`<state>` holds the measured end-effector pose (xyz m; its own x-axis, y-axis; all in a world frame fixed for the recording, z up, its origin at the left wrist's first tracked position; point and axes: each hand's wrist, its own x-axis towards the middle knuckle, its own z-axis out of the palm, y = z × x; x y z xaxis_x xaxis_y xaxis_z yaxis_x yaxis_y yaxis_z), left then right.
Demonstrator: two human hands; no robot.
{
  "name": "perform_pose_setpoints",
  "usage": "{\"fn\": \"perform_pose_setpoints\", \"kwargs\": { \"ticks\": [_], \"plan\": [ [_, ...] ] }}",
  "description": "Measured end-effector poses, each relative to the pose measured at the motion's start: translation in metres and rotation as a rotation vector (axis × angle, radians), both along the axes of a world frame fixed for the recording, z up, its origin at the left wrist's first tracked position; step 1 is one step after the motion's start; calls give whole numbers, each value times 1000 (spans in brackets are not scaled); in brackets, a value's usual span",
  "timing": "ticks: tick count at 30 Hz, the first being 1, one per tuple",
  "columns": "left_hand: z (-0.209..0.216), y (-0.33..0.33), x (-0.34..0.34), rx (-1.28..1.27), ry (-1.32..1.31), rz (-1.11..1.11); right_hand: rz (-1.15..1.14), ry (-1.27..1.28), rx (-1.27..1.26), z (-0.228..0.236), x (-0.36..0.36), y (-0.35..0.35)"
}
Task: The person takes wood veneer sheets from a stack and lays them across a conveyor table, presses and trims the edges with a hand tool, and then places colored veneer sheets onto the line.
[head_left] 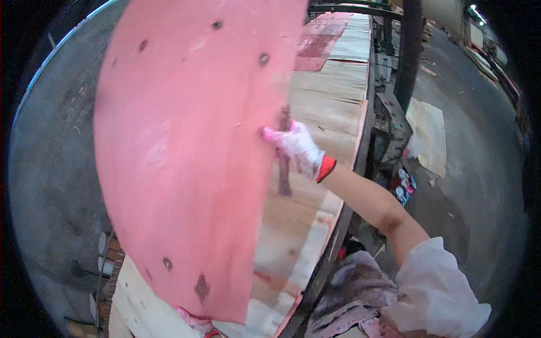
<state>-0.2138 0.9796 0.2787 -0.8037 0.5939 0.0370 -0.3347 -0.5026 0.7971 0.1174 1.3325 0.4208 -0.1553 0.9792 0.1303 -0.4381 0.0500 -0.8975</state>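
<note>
A large pink-coated wood veneer sheet, dotted with dark knots, stands raised and tilted in front of me. My right hand, in a white knit glove with pink-stained fingertips and a red cuff, grips its right edge, thumb on the coated face. At the sheet's lower edge is my left hand, in a pink-stained glove; it is closed on the edge, and most of it is cut off or hidden. Beneath and beyond the sheet lies a long stack of pale veneer, partly stained pink.
Another pink-coated sheet lies at the stack's far end. A dark metal frame with an upright post runs along the right side. Past it, a loose pale sheet and colourful litter lie on the concrete floor.
</note>
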Motion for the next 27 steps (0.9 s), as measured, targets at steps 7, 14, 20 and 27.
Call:
{"fn": "perform_pose_setpoints", "kwargs": {
  "ticks": [7,14,20,27],
  "plan": [
    [-123,301,-27,-246,-65,-210,-123,128,-112,-111,83,313],
    [-242,508,-5,-576,-254,-443,-116,175,-710,-277,152,512],
    [-279,539,-27,-665,-347,-364,-128,-88,-676,-422,180,566],
    [-220,520,-23,-747,9,-63,-110,-16,-615,-356,146,531]
  ]
}}
